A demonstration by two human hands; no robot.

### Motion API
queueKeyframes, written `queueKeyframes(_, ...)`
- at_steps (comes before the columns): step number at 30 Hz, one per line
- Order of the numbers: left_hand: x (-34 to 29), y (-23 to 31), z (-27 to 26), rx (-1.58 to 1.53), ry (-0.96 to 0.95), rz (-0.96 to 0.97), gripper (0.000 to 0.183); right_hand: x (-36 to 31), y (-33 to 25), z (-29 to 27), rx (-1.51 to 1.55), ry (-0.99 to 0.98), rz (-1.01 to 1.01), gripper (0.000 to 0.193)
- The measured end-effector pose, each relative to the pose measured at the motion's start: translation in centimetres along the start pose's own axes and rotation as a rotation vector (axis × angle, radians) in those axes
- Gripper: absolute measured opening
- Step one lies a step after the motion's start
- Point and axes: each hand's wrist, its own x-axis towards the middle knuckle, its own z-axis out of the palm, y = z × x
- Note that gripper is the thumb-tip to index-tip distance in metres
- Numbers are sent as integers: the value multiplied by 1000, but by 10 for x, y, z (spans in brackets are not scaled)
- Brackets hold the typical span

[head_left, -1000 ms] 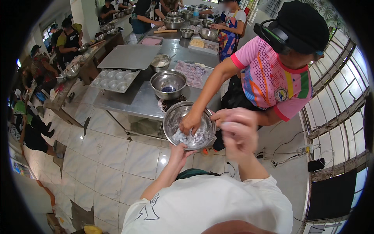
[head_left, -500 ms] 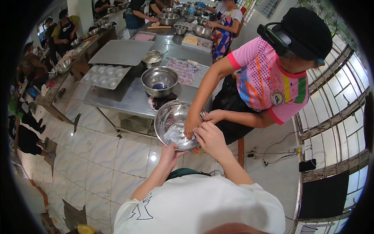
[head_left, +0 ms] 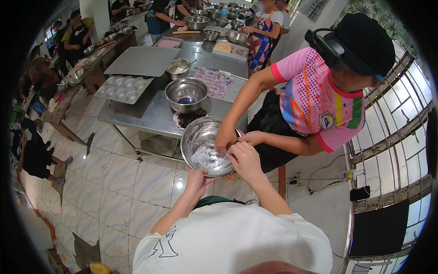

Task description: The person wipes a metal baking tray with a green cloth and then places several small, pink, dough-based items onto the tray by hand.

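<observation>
A metal mixing bowl [head_left: 193, 138] is held tilted in front of me. White powder [head_left: 204, 157] lies in its bottom and coats the inner wall. My left hand [head_left: 197, 181] grips the near rim, with the palm underneath. My right hand [head_left: 246, 160] is closed at the right rim, its fingertips just over the inside. A co-worker in a pink patterned shirt has one hand [head_left: 224, 138] down inside the bowl at the powder. The co-worker's other hand [head_left: 252, 137] is at the right rim, beside mine.
Beyond the bowl stands a steel table [head_left: 153, 109] with another metal bowl [head_left: 186, 95], a muffin tin [head_left: 124, 88], a flat baking sheet [head_left: 142, 61] and small pinkish-purple pieces [head_left: 213, 82]. More people work at tables behind. Cables [head_left: 319, 188] lie on the floor at right.
The co-worker's hand in the bowl has lifted slightly and pulled back from the powder, and their head and body have shifted a little right. My hands keep nearly the same place on the bowl.
</observation>
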Motion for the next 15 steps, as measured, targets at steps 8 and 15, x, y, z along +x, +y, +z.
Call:
queueKeyframes(8,11,-3,-15,-23,-46,-32,80,6,4,5,50,-7,-35,9)
queueKeyframes(15,2,5,-1,23,29,5,64,8,13,19,97,-25,-112,17)
